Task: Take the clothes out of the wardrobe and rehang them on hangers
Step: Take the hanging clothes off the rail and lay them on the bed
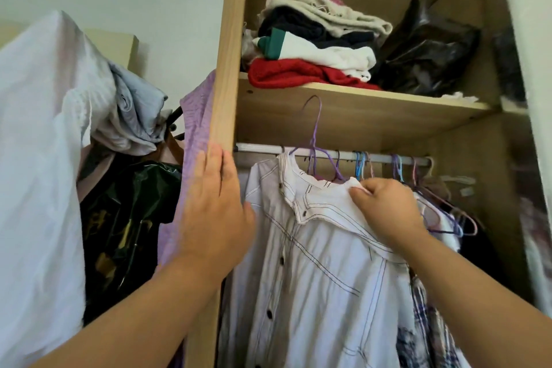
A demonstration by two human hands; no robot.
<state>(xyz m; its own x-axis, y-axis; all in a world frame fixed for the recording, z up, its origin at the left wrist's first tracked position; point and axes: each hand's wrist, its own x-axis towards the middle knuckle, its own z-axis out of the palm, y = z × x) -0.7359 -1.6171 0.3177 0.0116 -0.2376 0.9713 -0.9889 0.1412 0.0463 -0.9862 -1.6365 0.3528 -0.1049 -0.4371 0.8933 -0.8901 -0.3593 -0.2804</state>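
Wooden wardrobe point(230, 54) fills the view, one shelf point(358, 95) sitting close above one rail point(257, 148), tight room between. One white shirt point(313, 278) is at the rail's left end, its purple hanger point(314, 128) hooking up above the rail. Left hand point(215, 203) lies flat, fingers straight, on the side panel's edge; right hand point(388, 209) pinches the shirt's collar.

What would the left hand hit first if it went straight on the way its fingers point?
Probably nothing new: the left hand points up along the wardrobe side panel, whose front edge looks free; depth is unclear.
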